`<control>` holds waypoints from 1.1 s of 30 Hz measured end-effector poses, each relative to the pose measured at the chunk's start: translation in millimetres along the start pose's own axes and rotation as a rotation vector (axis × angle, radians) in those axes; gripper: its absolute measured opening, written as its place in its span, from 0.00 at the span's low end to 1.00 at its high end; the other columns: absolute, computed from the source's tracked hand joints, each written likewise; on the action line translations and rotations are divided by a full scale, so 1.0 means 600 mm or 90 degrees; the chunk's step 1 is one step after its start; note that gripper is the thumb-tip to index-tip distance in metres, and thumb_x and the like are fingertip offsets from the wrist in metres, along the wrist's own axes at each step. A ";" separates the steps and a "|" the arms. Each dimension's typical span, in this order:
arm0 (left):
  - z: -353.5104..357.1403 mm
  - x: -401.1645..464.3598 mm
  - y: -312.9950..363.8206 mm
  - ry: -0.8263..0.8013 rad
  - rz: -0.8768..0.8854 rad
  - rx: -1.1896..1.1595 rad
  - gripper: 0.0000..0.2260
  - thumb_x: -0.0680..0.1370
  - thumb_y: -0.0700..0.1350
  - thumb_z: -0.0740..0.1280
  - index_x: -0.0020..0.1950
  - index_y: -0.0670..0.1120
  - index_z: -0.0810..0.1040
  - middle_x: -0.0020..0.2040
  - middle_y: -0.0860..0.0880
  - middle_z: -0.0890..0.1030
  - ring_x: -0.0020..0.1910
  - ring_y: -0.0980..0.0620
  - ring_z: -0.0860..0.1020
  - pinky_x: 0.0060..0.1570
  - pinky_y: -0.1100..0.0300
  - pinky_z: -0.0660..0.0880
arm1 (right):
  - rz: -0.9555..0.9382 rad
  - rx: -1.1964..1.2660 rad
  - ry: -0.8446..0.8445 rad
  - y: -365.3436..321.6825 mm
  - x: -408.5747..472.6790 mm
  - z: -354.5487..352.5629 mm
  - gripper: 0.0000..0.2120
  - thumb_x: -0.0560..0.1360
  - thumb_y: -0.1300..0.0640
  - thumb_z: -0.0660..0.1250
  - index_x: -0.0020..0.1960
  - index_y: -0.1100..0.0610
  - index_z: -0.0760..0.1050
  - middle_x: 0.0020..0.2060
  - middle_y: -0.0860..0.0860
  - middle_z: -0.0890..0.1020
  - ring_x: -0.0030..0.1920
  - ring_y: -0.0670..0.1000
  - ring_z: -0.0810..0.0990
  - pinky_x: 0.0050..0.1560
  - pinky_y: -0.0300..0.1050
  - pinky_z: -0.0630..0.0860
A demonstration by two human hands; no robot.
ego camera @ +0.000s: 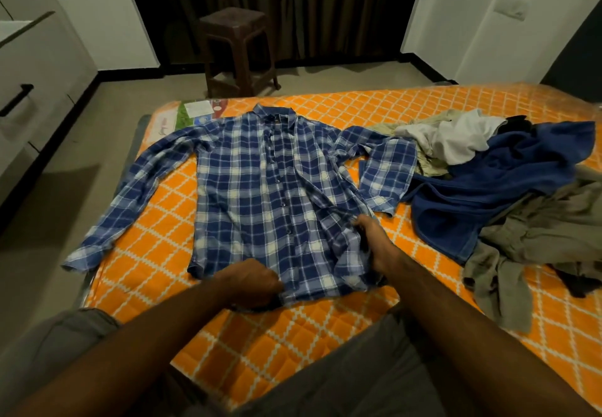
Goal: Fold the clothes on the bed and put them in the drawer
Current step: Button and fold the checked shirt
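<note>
A blue and white plaid shirt point(247, 182) lies spread face up on the orange patterned bed point(293, 335), collar away from me, left sleeve stretched out, right sleeve bent back on itself. My left hand point(250, 281) grips the shirt's bottom hem near the button line with curled fingers. My right hand point(374, 241) pinches a bunched fold of the shirt's right side panel. Unfolded clothes are heaped at the right: a blue garment point(495, 195), a white one point(456, 138) and olive-grey ones point(537, 244).
A white cabinet with a black drawer handle point(16, 99) stands along the left wall. A brown plastic stool point(237, 48) sits on the floor beyond the bed, before dark curtains. The bed's left edge borders bare floor.
</note>
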State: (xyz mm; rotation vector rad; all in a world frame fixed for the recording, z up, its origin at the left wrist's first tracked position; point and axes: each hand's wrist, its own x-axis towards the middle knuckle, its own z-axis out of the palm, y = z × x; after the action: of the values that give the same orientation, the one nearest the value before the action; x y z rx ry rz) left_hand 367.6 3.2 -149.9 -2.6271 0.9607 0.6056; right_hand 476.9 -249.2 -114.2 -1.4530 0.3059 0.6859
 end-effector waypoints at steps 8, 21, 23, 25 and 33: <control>-0.008 0.001 0.030 0.049 -0.137 -0.022 0.25 0.80 0.63 0.47 0.64 0.46 0.68 0.52 0.46 0.76 0.41 0.47 0.77 0.34 0.53 0.69 | -0.083 -0.264 -0.047 0.028 0.002 0.049 0.07 0.82 0.55 0.66 0.52 0.59 0.78 0.50 0.61 0.84 0.48 0.59 0.84 0.55 0.58 0.80; 0.007 0.020 0.015 0.048 -0.119 -0.381 0.12 0.84 0.54 0.56 0.50 0.50 0.75 0.45 0.50 0.77 0.43 0.51 0.76 0.47 0.52 0.75 | -0.302 -0.500 -0.074 0.027 -0.004 0.084 0.13 0.81 0.62 0.63 0.65 0.56 0.75 0.52 0.53 0.82 0.49 0.54 0.81 0.49 0.51 0.79; 0.017 0.025 -0.012 0.137 -0.234 -0.443 0.10 0.83 0.52 0.58 0.50 0.48 0.75 0.44 0.50 0.77 0.43 0.50 0.77 0.46 0.52 0.75 | -0.209 -0.705 -0.178 0.050 -0.001 0.099 0.13 0.79 0.64 0.64 0.63 0.57 0.78 0.54 0.56 0.83 0.48 0.54 0.80 0.50 0.50 0.78; 0.021 0.027 -0.039 0.203 -0.313 -0.516 0.06 0.83 0.49 0.61 0.50 0.49 0.74 0.45 0.51 0.77 0.45 0.50 0.77 0.46 0.53 0.74 | -0.155 -0.768 -0.190 0.069 0.007 0.108 0.11 0.79 0.62 0.66 0.60 0.57 0.79 0.55 0.57 0.83 0.50 0.54 0.81 0.52 0.50 0.78; 0.025 0.068 -0.071 0.229 -0.351 -0.590 0.14 0.81 0.42 0.64 0.67 0.48 0.75 0.60 0.49 0.72 0.58 0.50 0.76 0.60 0.54 0.75 | -0.275 -0.704 -0.052 0.079 0.046 0.109 0.05 0.79 0.53 0.67 0.49 0.55 0.78 0.43 0.50 0.82 0.43 0.50 0.80 0.49 0.54 0.81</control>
State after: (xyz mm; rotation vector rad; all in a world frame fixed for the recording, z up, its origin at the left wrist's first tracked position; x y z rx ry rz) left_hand 419.7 18.2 -177.5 -3.6791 -0.0976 0.5096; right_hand 456.3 -180.7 -160.4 -2.4180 -0.5434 0.5593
